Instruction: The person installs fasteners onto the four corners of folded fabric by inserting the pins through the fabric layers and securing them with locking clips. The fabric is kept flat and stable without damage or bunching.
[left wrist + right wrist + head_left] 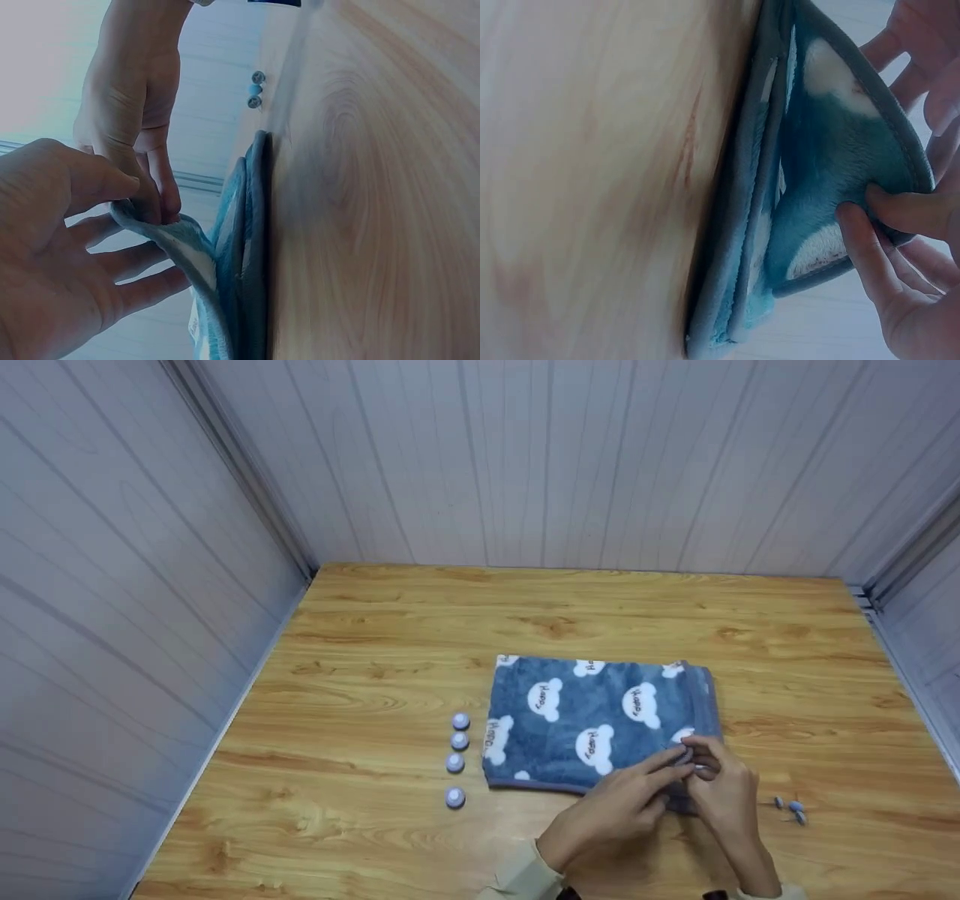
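A folded blue fleece blanket (570,697) with white bear heads and grey trim lies on the table. Both hands meet at its near right corner, which is lifted off the layers below. My right hand (724,787) pinches the raised corner between thumb and fingers (862,236). From the other side my left hand (615,806) holds the same edge, its thumb at the trim and its other fingers (150,289) spread behind the cloth. In the right wrist view the lifted flap (840,165) stands up with its printed face showing.
Left of the blanket, several round lavender caps (455,763) with paler tops stand in a rough column on the wooden table (360,660). Three small blue-headed pins (796,806) lie to the right of my right hand. Pale panel walls (510,465) enclose the table's back and sides.
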`<action>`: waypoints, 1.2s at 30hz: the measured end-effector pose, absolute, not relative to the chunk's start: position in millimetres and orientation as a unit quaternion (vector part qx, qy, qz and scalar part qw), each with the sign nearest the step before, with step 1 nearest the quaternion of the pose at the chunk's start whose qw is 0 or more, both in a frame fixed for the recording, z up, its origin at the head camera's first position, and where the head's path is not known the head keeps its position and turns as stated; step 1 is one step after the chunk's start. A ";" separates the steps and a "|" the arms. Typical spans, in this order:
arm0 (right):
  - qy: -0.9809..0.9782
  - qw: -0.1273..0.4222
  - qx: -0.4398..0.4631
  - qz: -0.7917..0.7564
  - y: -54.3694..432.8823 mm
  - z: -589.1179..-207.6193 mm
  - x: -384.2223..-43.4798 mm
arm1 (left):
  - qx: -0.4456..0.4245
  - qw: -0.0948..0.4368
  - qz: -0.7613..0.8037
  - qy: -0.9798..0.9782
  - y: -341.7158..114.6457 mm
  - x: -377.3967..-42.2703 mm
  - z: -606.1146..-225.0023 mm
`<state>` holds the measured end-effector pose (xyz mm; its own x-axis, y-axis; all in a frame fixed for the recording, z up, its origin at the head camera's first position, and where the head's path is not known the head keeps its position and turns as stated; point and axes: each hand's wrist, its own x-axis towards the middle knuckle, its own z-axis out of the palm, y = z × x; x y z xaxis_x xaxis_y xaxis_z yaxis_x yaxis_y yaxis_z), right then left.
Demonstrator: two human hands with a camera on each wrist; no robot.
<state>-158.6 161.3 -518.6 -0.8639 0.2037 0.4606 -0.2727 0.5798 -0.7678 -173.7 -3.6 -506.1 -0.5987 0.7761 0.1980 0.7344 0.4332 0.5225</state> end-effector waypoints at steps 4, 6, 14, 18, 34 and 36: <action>-0.852 0.257 0.019 0.457 161.7 -518.2 -157.9 | 0.444 0.051 0.302 0.842 -5.4 -173.7 -505.5; -0.852 0.254 0.015 0.457 161.9 -517.9 -157.3 | 0.443 0.060 0.309 0.840 -6.5 -173.5 -505.5; -0.845 0.232 -0.006 0.481 161.6 -516.0 -154.9 | 0.441 0.049 0.319 0.838 -12.3 -171.4 -505.1; -0.840 0.228 -0.011 0.492 161.3 -514.3 -154.3 | 0.440 0.038 0.316 0.840 -17.7 -170.2 -504.0; -0.827 0.233 -0.021 0.511 157.9 -508.2 -152.9 | 0.360 -0.056 0.282 0.888 -46.5 -156.2 -498.4; -0.827 0.235 -0.021 0.510 154.8 -501.6 -150.5 | 0.347 -0.052 0.287 0.891 -51.9 -155.9 -497.8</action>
